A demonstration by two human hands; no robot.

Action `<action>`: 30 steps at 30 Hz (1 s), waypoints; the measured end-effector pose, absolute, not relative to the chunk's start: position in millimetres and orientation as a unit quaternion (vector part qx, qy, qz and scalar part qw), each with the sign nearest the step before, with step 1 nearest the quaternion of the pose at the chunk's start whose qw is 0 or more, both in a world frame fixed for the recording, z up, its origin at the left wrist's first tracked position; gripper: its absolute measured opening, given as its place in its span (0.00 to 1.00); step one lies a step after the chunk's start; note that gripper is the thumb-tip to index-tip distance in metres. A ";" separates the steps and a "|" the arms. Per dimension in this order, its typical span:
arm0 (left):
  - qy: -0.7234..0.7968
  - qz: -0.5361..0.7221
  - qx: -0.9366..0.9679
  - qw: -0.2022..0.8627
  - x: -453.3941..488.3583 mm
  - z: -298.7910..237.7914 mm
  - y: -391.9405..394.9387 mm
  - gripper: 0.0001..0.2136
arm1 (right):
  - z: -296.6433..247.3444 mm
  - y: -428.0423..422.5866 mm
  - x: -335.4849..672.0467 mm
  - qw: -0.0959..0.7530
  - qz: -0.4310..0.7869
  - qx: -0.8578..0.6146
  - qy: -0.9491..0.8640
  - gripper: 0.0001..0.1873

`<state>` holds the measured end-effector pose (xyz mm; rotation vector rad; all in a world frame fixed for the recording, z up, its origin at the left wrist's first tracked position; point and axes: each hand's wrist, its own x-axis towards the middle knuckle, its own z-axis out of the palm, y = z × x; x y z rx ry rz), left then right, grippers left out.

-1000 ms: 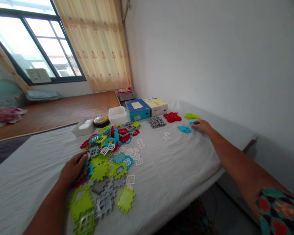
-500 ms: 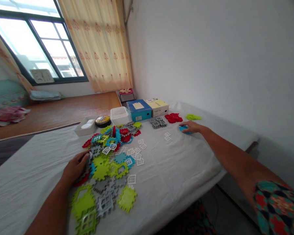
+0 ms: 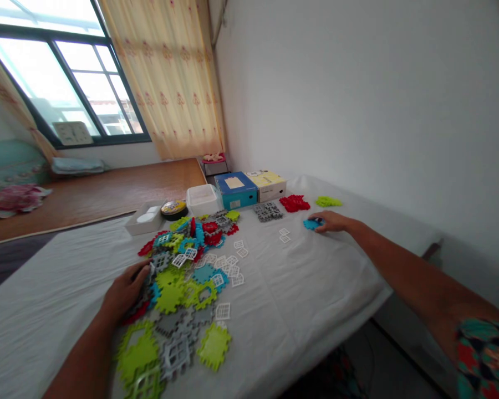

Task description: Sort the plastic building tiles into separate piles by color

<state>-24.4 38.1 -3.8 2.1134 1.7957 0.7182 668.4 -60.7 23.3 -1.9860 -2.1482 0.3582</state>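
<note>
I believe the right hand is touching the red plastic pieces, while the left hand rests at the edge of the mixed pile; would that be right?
Not quite: the head view shows the right hand touching blue plastic, not the red plastic pieces. The left hand does rest at the edge of the mixed pile.

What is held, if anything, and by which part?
Right grip touches the right part of the blue pieces; left grip touches the left edge of the mixed pile. Whether either holds anything is unclear.
</note>
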 end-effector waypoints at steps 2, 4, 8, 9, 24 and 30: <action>0.619 0.254 0.731 0.136 -23.8 -2.6 37.4 0.26 | 21.8 -55.5 661.5 0.125 0.131 -0.664 -0.726 0.33; 0.618 0.258 0.730 0.138 -23.6 -1.9 37.0 0.26 | 22.8 -50.7 660.0 0.149 0.138 -0.657 -0.726 0.33; 0.609 0.264 0.733 0.146 -24.9 -2.7 37.0 0.27 | 27.5 -47.3 676.2 0.186 0.135 -0.644 -0.730 0.35; 0.609 0.266 0.733 0.146 -25.4 -3.1 37.3 0.27 | 27.8 -48.0 682.2 0.182 0.132 -0.641 -0.734 0.35; 0.612 0.289 0.723 0.140 -25.2 -1.3 36.6 0.25 | 32.9 -54.3 699.2 0.086 0.129 -0.666 -0.730 0.38; 0.614 0.277 0.726 0.139 -24.6 0.4 36.2 0.26 | 27.4 -56.9 725.6 0.112 0.087 -0.704 -0.696 0.34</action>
